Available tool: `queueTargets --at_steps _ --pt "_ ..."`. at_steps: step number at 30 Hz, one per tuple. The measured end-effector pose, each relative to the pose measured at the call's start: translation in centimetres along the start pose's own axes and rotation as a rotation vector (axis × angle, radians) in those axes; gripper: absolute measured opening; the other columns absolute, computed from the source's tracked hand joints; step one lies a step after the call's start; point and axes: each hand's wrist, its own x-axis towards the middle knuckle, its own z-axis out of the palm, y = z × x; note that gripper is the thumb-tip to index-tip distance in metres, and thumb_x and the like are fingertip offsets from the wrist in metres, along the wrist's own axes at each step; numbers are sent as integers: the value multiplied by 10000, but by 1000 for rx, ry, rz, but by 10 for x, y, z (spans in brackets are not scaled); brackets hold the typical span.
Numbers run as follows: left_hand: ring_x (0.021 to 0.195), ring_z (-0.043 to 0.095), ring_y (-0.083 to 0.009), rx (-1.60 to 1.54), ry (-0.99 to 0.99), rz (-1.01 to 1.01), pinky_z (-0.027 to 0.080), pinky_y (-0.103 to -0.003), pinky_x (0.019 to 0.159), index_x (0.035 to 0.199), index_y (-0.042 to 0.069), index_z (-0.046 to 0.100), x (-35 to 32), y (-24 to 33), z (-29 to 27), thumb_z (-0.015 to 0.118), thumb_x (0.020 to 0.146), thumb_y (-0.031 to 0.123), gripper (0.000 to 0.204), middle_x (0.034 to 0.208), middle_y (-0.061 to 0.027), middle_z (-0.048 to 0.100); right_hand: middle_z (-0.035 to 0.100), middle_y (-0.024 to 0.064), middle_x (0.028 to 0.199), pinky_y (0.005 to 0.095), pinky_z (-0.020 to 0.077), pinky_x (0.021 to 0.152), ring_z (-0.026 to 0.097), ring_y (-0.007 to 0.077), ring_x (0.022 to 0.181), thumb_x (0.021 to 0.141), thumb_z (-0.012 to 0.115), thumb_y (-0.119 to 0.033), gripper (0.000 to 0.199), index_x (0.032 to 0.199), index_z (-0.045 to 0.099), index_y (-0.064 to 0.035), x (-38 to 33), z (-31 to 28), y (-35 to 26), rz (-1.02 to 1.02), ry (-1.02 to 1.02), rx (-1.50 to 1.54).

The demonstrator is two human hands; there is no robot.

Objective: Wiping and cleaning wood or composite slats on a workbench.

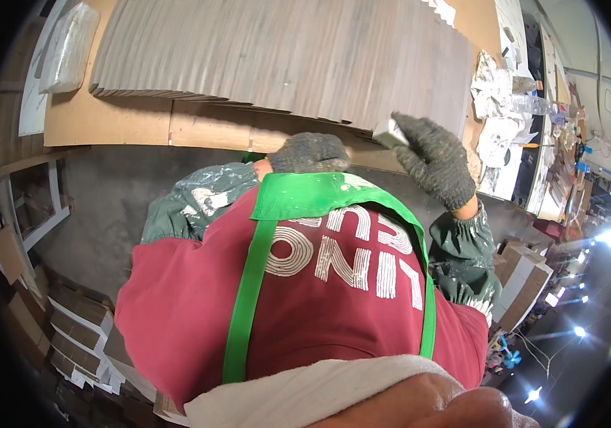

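Note:
Long grey-brown strips (284, 57) lie packed side by side on a table covered with brown cardboard (120, 121). Both my hands wear dark grey knit gloves. My right hand (434, 162) is at the near right edge of the strips, thumb and fingers closed around a small pale block (389, 133) with a whitish face. In front of my green apron, at the table's near edge, is my left hand (310, 152), its fingers curled in. Whether anything is inside those fingers is hidden.
A clear plastic-wrapped bundle (70, 48) lies at the table's far left. On the right are crumpled white cloths (494, 107), a clear plastic bottle (530, 104) and scattered small items. Stacked cartons (80, 328) stand on the floor at the lower left.

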Motion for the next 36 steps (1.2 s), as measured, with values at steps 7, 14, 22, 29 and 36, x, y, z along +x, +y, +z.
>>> queueTargets --at_steps 7,14,22,29,36 --pt "917 623 -212 -581 -201 -35 494 -355 796 1138 56 629 79 36 74 706 811 315 424 1021 -65 651 613 142 1024 358 491 807 601 277 930 856 617 -181 440 1268 524 -56 -69 7 69 129 343 474" --pt "1197 481 -200 -781 -111 -128 397 -345 1008 1416 63 351 153 86 158 617 889 196 605 1314 -152 505 602 107 933 223 472 551 560 138 691 991 406 -247 336 1187 509 7 -174 32 131 544 563 1680" --pt "963 611 -213 -1563 -8 -529 523 -318 787 1378 72 406 196 135 196 623 852 -26 577 1174 -125 581 572 14 832 165 391 497 475 37 620 987 430 -225 265 1086 556 -13 -205 31 152 427 492 1083" --pt "906 625 -229 -1407 -148 -456 526 -363 763 1284 65 474 223 127 205 659 815 -15 511 1088 -139 603 635 56 838 267 493 658 589 131 743 937 556 -241 274 1101 579 -22 -233 47 202 281 551 771" --pt "1018 579 -175 -892 -114 -459 497 -305 874 1278 37 470 249 115 198 645 839 41 472 1127 -96 595 621 157 1103 417 454 901 578 316 1033 830 615 -297 370 1120 629 -67 -310 59 348 1099 736 -47"
